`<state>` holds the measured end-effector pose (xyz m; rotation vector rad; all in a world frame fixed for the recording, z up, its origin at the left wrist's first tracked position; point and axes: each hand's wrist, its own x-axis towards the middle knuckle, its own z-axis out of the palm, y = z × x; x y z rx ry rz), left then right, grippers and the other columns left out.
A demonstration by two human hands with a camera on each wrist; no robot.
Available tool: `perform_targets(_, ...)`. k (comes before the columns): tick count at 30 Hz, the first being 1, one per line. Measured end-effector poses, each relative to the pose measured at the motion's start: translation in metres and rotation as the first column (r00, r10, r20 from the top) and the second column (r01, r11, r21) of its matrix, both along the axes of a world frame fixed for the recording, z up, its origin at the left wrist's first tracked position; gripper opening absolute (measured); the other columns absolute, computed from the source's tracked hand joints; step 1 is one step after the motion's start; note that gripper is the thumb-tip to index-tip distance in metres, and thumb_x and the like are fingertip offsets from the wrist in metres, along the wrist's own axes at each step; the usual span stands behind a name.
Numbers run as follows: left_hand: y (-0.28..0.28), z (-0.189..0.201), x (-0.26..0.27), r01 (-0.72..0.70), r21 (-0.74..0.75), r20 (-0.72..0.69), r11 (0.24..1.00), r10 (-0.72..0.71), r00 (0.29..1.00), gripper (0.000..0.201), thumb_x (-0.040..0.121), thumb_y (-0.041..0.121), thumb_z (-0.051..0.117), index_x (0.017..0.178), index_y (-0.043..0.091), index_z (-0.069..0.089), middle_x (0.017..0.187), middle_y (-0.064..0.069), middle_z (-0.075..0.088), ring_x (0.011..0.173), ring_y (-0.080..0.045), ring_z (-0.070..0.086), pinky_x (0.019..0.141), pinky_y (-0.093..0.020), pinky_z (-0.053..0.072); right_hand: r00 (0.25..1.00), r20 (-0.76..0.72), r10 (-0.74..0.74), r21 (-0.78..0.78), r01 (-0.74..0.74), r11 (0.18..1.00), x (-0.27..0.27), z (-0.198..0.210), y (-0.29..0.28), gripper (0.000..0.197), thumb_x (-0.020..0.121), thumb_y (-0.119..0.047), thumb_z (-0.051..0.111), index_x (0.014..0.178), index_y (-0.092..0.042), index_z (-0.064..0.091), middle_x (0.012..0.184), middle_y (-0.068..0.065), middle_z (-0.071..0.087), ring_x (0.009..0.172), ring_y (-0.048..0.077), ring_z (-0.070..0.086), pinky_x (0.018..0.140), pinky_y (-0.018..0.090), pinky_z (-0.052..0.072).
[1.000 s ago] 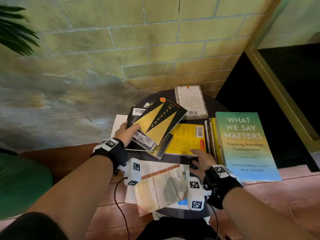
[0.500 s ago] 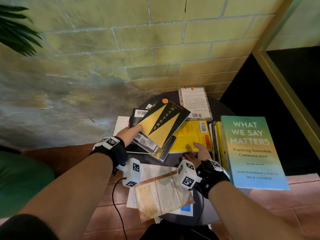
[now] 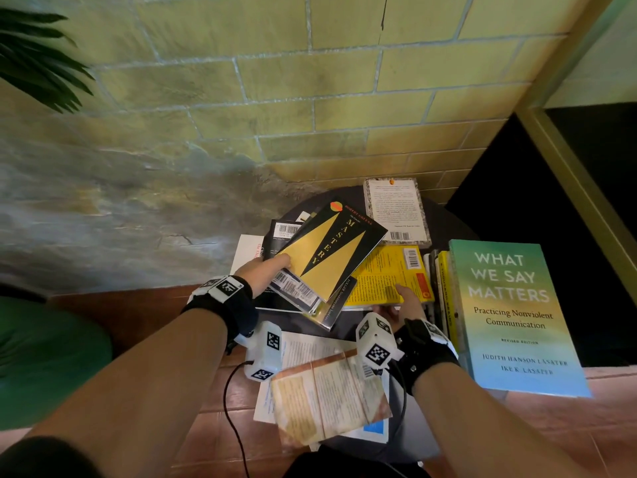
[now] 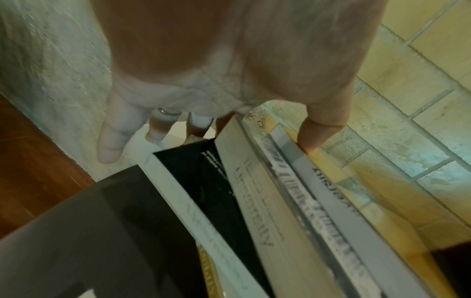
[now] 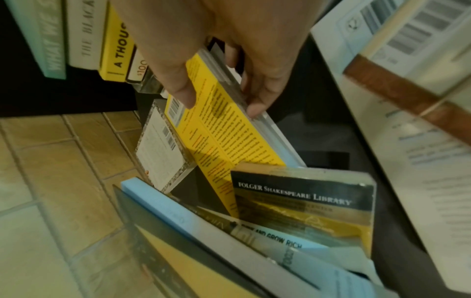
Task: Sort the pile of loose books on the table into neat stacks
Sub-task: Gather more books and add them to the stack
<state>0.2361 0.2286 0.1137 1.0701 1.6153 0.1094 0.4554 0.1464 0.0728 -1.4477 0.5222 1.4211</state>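
My left hand [image 3: 275,267] grips a small bundle of books, the black-and-yellow Mastery book [image 3: 327,250] on top, thumb on its cover. The left wrist view shows the thumb [image 4: 318,129] on the bundle's spines [image 4: 331,201], other fingers below. My right hand [image 3: 403,300] holds the near edge of a yellow book [image 3: 382,274] lying on the round dark table [image 3: 344,326]. In the right wrist view the yellow book [image 5: 229,131] is pinched between the thumb on top and the fingers [image 5: 254,104] under its edge. A Folger Shakespeare book [image 5: 300,201] lies under the bundle.
A stack topped by the teal What We Say Matters book [image 3: 510,312] stands at the right. A white speckled book [image 3: 396,208] lies at the back by the brick wall. A brown-edged book [image 3: 331,398] and loose papers sit at the table's near edge.
My right hand moved forward off the table surface onto the yellow book and took hold of its near edge. The left hand kept holding the bundle in nearly the same place.
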Motion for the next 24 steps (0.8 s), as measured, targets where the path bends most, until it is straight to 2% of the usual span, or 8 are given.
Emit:
perform_targets(2, 0.0, 0.003, 0.001, 0.0, -0.011, -0.009, 1.0, 0.0, 1.0, 0.056, 0.061, 0.057, 0.055, 0.094, 0.015, 0.071, 0.095, -0.009, 0.075, 0.1, -0.03, 0.067, 0.1, -0.045, 0.045, 1.0, 0.002, 0.006, 0.024, -0.006, 1.0, 0.0, 0.002, 0.001, 0.019, 0.096, -0.029, 0.053, 0.096, -0.01, 0.055, 0.072, 0.01, 0.053, 0.058, 0.022, 0.048, 0.053, 0.029, 0.041)
perform_targets(4, 0.0, 0.005, 0.001, -0.004, -0.026, -0.016, 1.0, 0.004, 1.0, 0.051, 0.069, 0.054, 0.054, 0.097, 0.015, 0.069, 0.098, -0.009, 0.074, 0.102, -0.03, 0.065, 0.097, -0.041, 0.045, 1.0, 0.008, 0.004, 0.055, -0.004, 0.998, 0.001, 0.004, 0.001, 0.03, 0.096, -0.029, 0.052, 0.119, -0.01, 0.057, 0.083, 0.012, 0.061, 0.067, 0.025, 0.055, 0.064, 0.031, 0.045)
perform_targets(7, -0.001, 0.006, 0.001, 0.001, -0.032, -0.009, 0.999, -0.001, 1.0, 0.052, 0.068, 0.054, 0.054, 0.1, 0.015, 0.069, 0.099, -0.009, 0.074, 0.102, -0.03, 0.065, 0.101, -0.045, 0.044, 0.995, 0.043, 0.095, 0.061, -0.097, 0.993, 0.005, 0.008, 0.002, 0.043, 0.098, -0.029, 0.049, 0.136, -0.009, 0.048, 0.126, 0.016, 0.06, 0.081, 0.028, 0.06, 0.09, 0.036, 0.046)
perform_targets(9, 0.001, 0.005, 0.0, 0.0, -0.035, -0.014, 0.999, 0.0, 1.0, 0.044, 0.076, 0.051, 0.055, 0.098, 0.016, 0.068, 0.098, -0.009, 0.073, 0.099, -0.028, 0.065, 0.094, -0.041, 0.045, 0.965, 0.107, 0.239, 0.01, -0.242, 0.97, 0.008, 0.015, 0.004, 0.043, 0.099, -0.03, 0.045, 0.135, -0.007, 0.049, 0.122, 0.015, 0.061, 0.07, 0.024, 0.055, 0.074, 0.036, 0.048)
perform_targets(11, 0.002, 0.004, 0.0, -0.008, -0.038, -0.033, 0.999, 0.006, 0.999, 0.034, 0.083, 0.048, 0.054, 0.094, 0.018, 0.066, 0.096, -0.007, 0.071, 0.094, -0.024, 0.063, 0.085, -0.036, 0.045, 0.888, 0.163, 0.429, -0.128, -0.412, 0.902, 0.01, 0.02, 0.007, 0.045, 0.101, -0.034, 0.038, 0.134, -0.004, 0.048, 0.122, 0.018, 0.06, 0.069, 0.026, 0.054, 0.054, 0.033, 0.037)
perform_targets(14, 0.003, 0.002, -0.001, -0.023, -0.062, -0.029, 0.998, 0.021, 0.999, 0.04, 0.082, 0.048, 0.055, 0.102, 0.017, 0.066, 0.1, -0.008, 0.073, 0.099, -0.025, 0.064, 0.088, -0.038, 0.045, 0.81, 0.224, 0.541, -0.215, -0.501, 0.838, 0.009, 0.021, 0.01, 0.05, 0.103, -0.037, 0.032, 0.135, -0.002, 0.046, 0.132, 0.021, 0.055, 0.072, 0.029, 0.055, 0.049, 0.033, 0.032)
perform_targets(21, 0.006, 0.001, 0.0, -0.054, -0.027, -0.044, 0.998, 0.053, 0.998, 0.024, 0.087, 0.043, 0.055, 0.079, 0.021, 0.059, 0.082, 0.003, 0.061, 0.074, -0.012, 0.052, 0.063, -0.028, 0.035, 0.965, 0.095, 0.245, 0.019, -0.248, 0.969, -0.001, 0.014, -0.007, 0.052, 0.093, -0.039, 0.054, 0.139, -0.016, 0.044, 0.129, 0.02, 0.054, 0.074, 0.029, 0.057, 0.055, 0.032, 0.042)
perform_targets(24, 0.005, 0.0, 0.0, -0.045, -0.02, -0.059, 0.999, 0.044, 0.997, 0.024, 0.088, 0.043, 0.054, 0.075, 0.023, 0.056, 0.077, 0.007, 0.056, 0.07, -0.01, 0.047, 0.063, -0.029, 0.034, 0.975, 0.121, 0.186, 0.047, -0.193, 0.98, 0.001, 0.006, -0.005, 0.038, 0.096, -0.028, 0.053, 0.13, -0.01, 0.049, 0.096, 0.013, 0.059, 0.068, 0.022, 0.054, 0.047, 0.03, 0.047)
